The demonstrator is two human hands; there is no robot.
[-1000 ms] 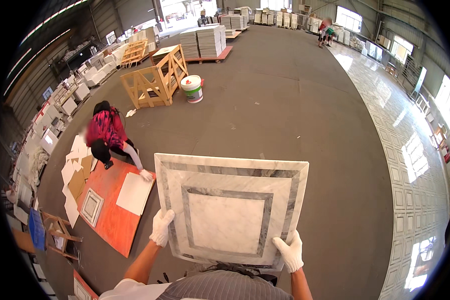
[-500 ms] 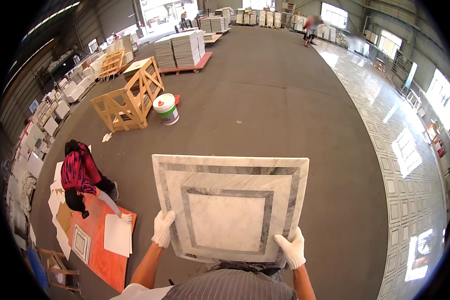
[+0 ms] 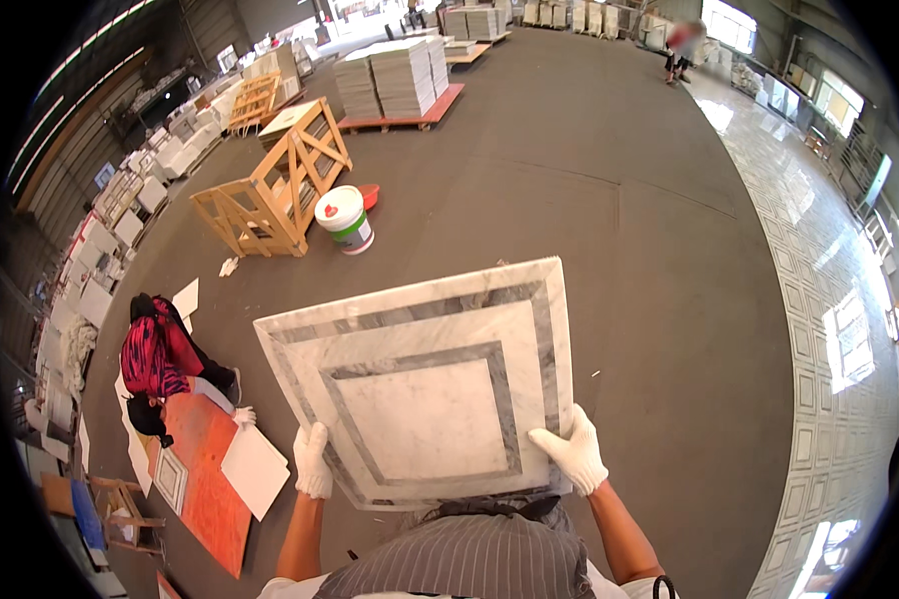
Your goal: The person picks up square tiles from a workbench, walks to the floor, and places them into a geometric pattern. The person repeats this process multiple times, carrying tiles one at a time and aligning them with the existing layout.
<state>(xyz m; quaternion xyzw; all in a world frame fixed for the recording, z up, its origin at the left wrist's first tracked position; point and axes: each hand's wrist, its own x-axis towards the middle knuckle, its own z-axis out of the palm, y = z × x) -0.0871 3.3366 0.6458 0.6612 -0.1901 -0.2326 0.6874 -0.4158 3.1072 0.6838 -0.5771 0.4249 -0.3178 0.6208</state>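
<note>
A square marble tile (image 3: 420, 414), white with grey inlaid bands, is held up in front of my body, its right side higher than its left. My left hand (image 3: 313, 461), in a white glove, grips its lower left edge. On the opposite edge my right hand (image 3: 572, 451), gloved too, is closed with the thumb over the face and the fingers hidden behind. To the left a co-worker (image 3: 165, 354) in a red and black top bends over an orange board (image 3: 205, 469), one gloved hand at white sheets (image 3: 256, 471). A smaller framed tile (image 3: 171, 479) lies on that board.
Ahead stand a wooden crate (image 3: 280, 190), a white bucket (image 3: 345, 220) with a green band, and stacked slabs on a red pallet (image 3: 410, 118). Patterned tiles (image 3: 769, 220) cover the floor at right. A wooden stool (image 3: 125, 514) is at lower left.
The tile has swung left and tilted, its right corner rising, with both my hands still on it. My view has turned left. The co-worker's white sheets sit at a different angle.
</note>
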